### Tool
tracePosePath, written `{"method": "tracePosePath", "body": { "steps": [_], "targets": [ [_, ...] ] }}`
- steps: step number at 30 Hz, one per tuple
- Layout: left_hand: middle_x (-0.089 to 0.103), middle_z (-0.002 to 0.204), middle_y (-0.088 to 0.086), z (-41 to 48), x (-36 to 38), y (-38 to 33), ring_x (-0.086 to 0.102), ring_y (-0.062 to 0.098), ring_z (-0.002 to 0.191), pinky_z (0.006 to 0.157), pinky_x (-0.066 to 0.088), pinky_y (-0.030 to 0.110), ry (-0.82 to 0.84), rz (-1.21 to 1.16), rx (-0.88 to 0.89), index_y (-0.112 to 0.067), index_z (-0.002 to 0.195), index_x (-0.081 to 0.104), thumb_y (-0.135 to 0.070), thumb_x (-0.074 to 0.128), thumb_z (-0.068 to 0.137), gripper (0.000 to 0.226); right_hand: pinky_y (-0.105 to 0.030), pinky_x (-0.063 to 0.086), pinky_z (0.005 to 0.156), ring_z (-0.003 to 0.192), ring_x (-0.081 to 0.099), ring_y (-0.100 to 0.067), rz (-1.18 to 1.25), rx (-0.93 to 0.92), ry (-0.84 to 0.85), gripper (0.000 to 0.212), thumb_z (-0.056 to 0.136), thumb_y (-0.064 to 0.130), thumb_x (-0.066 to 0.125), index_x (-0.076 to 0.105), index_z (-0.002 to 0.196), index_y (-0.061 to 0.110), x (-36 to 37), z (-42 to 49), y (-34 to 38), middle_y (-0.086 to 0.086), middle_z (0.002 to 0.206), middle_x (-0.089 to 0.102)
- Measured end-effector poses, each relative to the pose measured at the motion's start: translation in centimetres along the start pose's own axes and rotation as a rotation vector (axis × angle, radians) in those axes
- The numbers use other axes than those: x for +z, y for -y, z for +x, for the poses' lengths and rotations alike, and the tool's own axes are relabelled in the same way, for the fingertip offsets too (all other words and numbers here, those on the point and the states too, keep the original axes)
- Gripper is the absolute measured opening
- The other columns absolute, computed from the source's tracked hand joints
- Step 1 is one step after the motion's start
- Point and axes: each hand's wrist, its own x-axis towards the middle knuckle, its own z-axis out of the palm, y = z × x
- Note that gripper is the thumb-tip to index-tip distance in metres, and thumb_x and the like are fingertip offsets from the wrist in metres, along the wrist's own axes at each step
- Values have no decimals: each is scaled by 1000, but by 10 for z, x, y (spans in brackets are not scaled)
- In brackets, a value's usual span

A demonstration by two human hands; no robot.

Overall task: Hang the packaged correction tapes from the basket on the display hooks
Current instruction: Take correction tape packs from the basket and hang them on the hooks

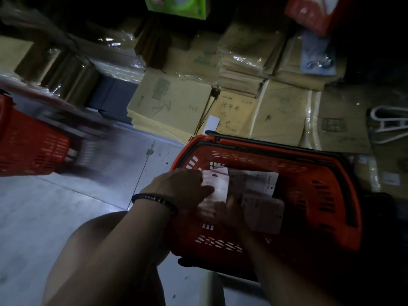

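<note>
An orange plastic basket (309, 191) with a black handle stands on the floor in front of me. Inside it lie several white carded packages of correction tape (262, 210). Both of my hands are down in the basket. My left hand (183, 186), with a dark bead bracelet at the wrist, has its fingers on a pale package (215, 184) at the left of the pile. My right hand (229, 212) is lower, and its fingers press against the same package from below. The picture is dim and blurred. No display hooks are in view.
A second orange basket (28, 146) stands at the left on the grey tiled floor (66, 206). Stacks of wrapped tan exercise books (231, 89) fill the low shelf behind the basket. A white wire rack (388, 124) shows at the right edge. My bare knee (99, 239) is below.
</note>
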Motion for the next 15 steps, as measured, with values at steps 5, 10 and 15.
{"method": "tracePosePath", "body": {
  "steps": [5, 10, 15],
  "targets": [
    [63, 146, 4, -2, 11, -13, 63, 24, 128, 107, 51, 41, -82, -77, 76, -21, 146, 53, -54, 56, 103, 54, -38, 55, 78, 86, 69, -19, 36, -96, -139, 28, 93, 27, 63, 55, 119, 22, -43, -50, 29, -5, 102, 73],
    [66, 141, 3, -29, 34, -41, 65, 13, 126, 104, 57, 40, -243, -507, 323, -25, 147, 51, -41, 67, 102, 50, -10, 44, 70, 88, 65, 1, 91, -277, -307, 23, 98, 14, 69, 58, 115, 25, -82, -99, 57, 16, 96, 68],
    [70, 131, -6, -89, 37, -78, 72, 15, 118, 91, 63, 34, -258, -979, 523, -37, 145, 52, -36, 72, 99, 49, -22, 54, 83, 105, 67, 0, 123, -467, -404, 35, 98, 43, 69, 55, 129, 34, -103, -157, 88, 14, 112, 69]
  ]
}}
